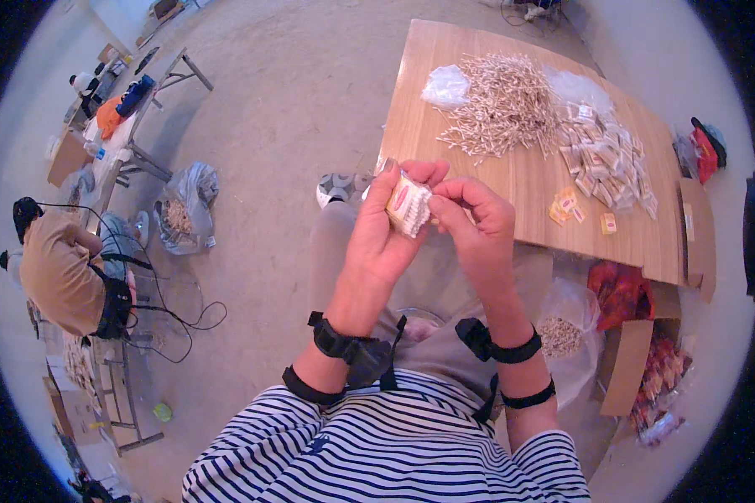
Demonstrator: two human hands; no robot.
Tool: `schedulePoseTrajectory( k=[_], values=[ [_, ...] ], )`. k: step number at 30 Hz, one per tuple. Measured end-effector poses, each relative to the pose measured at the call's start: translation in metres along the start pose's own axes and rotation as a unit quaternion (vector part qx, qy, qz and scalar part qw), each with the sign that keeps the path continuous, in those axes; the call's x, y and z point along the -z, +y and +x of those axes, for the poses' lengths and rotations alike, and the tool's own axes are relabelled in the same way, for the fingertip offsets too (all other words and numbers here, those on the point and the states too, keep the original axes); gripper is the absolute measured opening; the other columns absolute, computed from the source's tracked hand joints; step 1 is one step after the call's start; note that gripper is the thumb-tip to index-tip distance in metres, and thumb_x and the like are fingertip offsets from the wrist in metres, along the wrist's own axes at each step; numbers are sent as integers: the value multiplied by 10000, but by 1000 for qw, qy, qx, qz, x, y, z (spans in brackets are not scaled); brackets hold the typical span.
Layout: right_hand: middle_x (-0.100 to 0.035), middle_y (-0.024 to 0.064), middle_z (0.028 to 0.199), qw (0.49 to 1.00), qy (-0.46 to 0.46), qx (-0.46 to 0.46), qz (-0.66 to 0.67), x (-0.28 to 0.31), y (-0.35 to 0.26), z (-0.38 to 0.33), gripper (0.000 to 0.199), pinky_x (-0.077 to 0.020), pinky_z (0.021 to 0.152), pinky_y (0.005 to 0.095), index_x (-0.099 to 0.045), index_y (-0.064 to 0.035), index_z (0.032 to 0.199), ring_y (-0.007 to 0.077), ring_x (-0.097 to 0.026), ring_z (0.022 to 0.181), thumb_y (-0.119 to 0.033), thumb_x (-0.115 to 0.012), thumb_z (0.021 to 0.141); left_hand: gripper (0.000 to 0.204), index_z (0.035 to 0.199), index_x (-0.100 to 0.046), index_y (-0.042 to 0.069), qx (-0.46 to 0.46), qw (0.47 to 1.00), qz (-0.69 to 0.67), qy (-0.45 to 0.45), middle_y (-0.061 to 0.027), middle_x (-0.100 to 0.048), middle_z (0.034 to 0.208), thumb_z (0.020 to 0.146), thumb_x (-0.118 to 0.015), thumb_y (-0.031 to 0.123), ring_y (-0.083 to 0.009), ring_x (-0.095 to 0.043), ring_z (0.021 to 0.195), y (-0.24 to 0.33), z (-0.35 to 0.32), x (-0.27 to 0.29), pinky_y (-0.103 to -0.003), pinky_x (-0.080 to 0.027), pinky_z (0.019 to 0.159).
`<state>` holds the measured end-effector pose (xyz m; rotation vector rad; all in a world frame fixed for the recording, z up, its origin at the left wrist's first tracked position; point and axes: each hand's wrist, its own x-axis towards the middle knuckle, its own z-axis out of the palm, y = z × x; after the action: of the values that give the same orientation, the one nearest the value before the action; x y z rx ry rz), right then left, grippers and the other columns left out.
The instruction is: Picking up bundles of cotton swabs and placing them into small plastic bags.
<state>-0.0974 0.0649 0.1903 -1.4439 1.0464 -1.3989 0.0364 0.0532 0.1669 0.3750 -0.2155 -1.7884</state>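
Swab packet [408, 205], with a yellow label marked by a red oval and a row of white tips showing, is held up just in front of the near left corner of the tabletop [445, 180]; the left hand [379, 230] is closed around it, thumb on one side and fingers on the other; the right hand [484, 222] has thumb and forefinger pinched at its right-hand end, though from where I stand I cannot tell whether they grip wrapper or a swab tip.

Beyond, toward the near edge and right of its middle, lie a few loose yellow labels [564, 206]; toward the right edge sits a sizeable pile of packets [602, 155], which I take for the finished share; toward the far edge spreads a big heap of loose swabs [505, 105], so I would judge the packing well under way but with plenty left; a clear plastic bag [446, 86] lies beside that heap, near the left edge.

Below the near edge, another bag of swabs [560, 337] stands off the tabletop, which suggests more to be packed; whether the held packet is complete, I cannot tell.
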Motion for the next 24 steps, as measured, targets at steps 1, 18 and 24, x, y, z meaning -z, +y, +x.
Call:
schedulePoseTrajectory(
  k=[1, 18, 24],
  values=[
    [-681, 63, 795, 1000, 0, 0, 0, 0, -1, 0, 56, -498, 667, 273, -677, 15, 879, 116, -625, 725, -39, -684, 867, 341, 1102, -653, 0, -6, 1000, -6, 0, -162, -647, 1260, 1013, -582, 322, -269, -597, 1222, -1, 1, 2, -414, -520, 1006],
    [-578, 109, 746, 971, 87, 147, -168, 0, 7, -16, 67, -445, 573, 356, -592, -14, 843, 243, -567, 636, -38, -645, 876, 276, 1136, -597, 5, -15, 999, -31, 34, -153, -657, 1220, 1020, -563, 253, -305, -562, 1276, -1, 8, 1, -534, -442, 1084],
    [-649, 33, 748, 997, -6, -76, 4, -7, 15, -30, 116, -469, 611, 286, -641, -6, 855, 94, -578, 693, -97, -712, 865, 317, 1168, -595, 17, -50, 998, 22, 20, -132, -654, 1237, 1025, -560, 298, -275, -553, 1295, -1, 10, 0, -567, -436, 1090]
  ],
)
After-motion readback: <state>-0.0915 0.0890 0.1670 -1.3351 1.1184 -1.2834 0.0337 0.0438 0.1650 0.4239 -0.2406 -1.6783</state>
